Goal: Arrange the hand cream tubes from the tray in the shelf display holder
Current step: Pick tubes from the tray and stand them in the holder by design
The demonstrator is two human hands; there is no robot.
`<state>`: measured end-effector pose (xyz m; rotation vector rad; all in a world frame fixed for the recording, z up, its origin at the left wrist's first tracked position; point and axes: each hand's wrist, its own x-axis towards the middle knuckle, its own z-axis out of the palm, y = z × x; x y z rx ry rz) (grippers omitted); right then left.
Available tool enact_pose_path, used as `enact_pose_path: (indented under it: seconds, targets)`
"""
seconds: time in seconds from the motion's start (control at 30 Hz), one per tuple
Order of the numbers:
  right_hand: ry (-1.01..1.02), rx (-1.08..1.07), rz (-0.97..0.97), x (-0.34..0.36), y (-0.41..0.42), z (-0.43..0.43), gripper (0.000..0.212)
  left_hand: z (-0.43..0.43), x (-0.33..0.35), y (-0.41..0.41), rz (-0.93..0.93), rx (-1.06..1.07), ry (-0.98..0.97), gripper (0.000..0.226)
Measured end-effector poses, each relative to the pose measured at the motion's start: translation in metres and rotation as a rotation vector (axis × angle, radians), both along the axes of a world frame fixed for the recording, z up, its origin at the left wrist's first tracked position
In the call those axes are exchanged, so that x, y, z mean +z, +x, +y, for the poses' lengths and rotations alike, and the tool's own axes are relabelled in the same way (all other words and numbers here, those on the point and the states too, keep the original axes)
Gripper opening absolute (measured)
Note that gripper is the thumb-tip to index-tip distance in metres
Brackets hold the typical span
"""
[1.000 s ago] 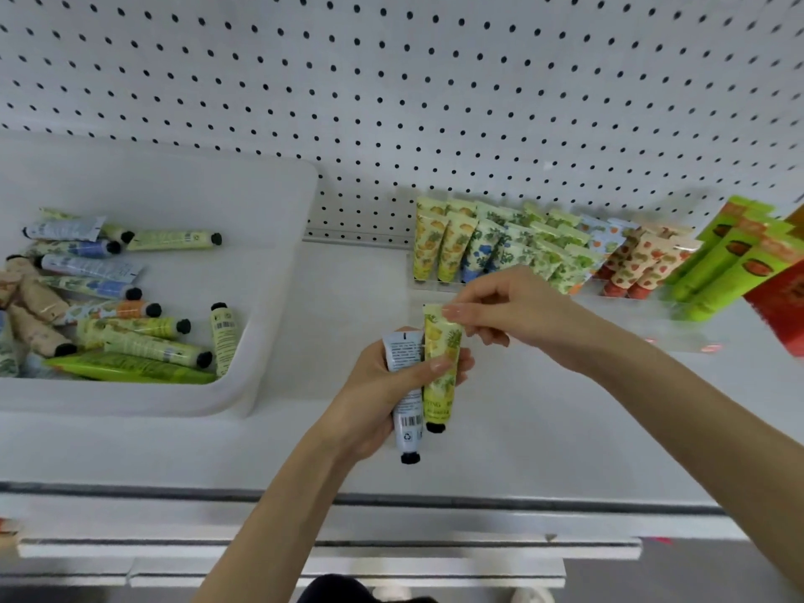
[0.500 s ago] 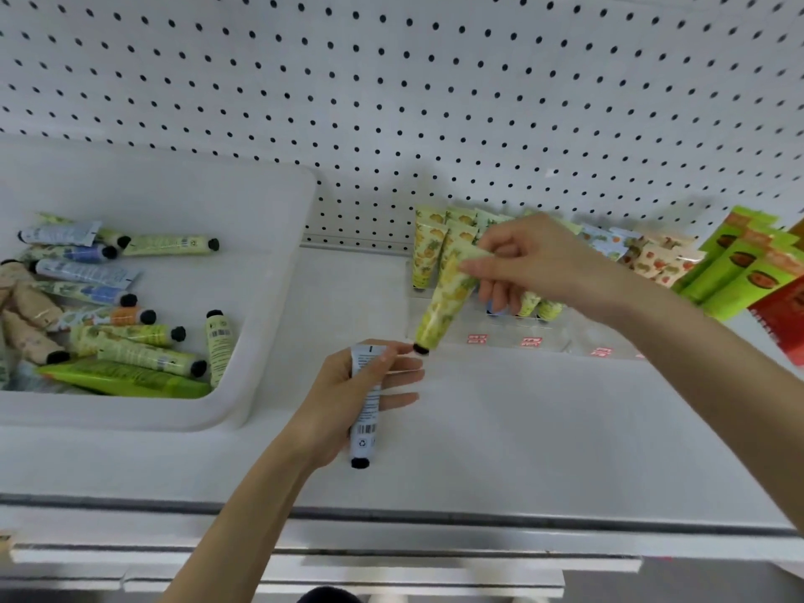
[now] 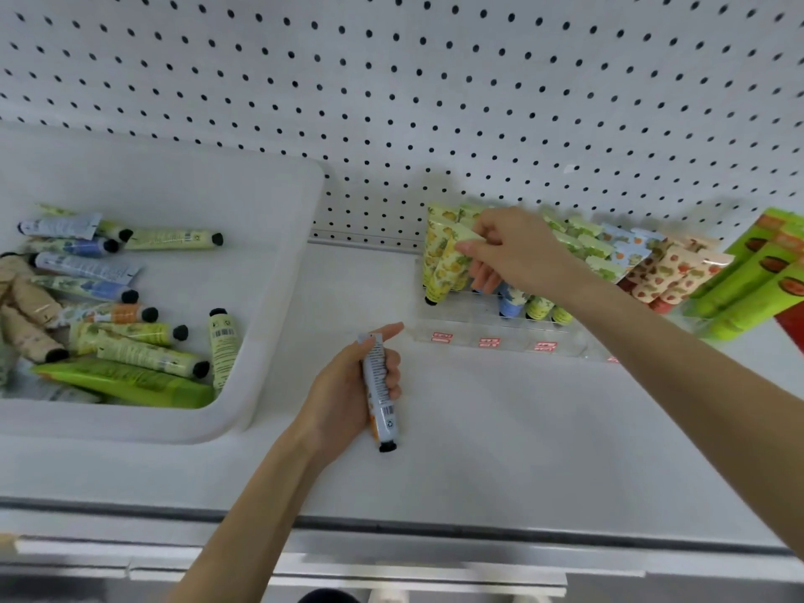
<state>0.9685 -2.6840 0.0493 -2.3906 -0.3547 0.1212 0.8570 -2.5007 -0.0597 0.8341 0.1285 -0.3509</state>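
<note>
My right hand (image 3: 513, 250) pinches the flat top of a yellow-green fruit-print tube (image 3: 446, 267), its black cap down at the left end of the clear display holder (image 3: 500, 337). Several tubes stand in rows in the holder, partly hidden behind that hand. My left hand (image 3: 348, 389) grips a pale blue tube (image 3: 379, 393) with a barcode, cap pointing toward me, above the shelf. The white tray (image 3: 261, 385) at the left holds several loose tubes (image 3: 130, 337).
The white pegboard wall (image 3: 435, 102) rises behind the shelf. Tall green tubes (image 3: 757, 276) lie to the right of the holder, with a red pack at the far right edge. The shelf's front lip (image 3: 435, 528) runs below my arms.
My right hand took the yellow-green tube out of my left hand and carried it up to the holder's left end. My left hand keeps the blue tube and has drifted slightly left.
</note>
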Motion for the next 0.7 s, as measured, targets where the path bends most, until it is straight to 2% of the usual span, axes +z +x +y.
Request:
enact_pose_path:
  seconds: [0.1, 0.43, 0.7]
  targets:
    - [-0.074, 0.013, -0.019, -0.005, 0.003, 0.008, 0.026, 0.003, -0.003, 0.000, 0.003, 0.013, -0.052, 0.053]
    - [-0.142, 0.029, -0.004, -0.008, 0.007, 0.016, 0.016, 0.000, -0.004, -0.001, -0.086, 0.017, 0.144, 0.043]
    - [-0.174, 0.048, -0.014, -0.014, 0.004, 0.015, 0.033, 0.001, -0.003, -0.003, -0.195, 0.004, 0.217, 0.037]
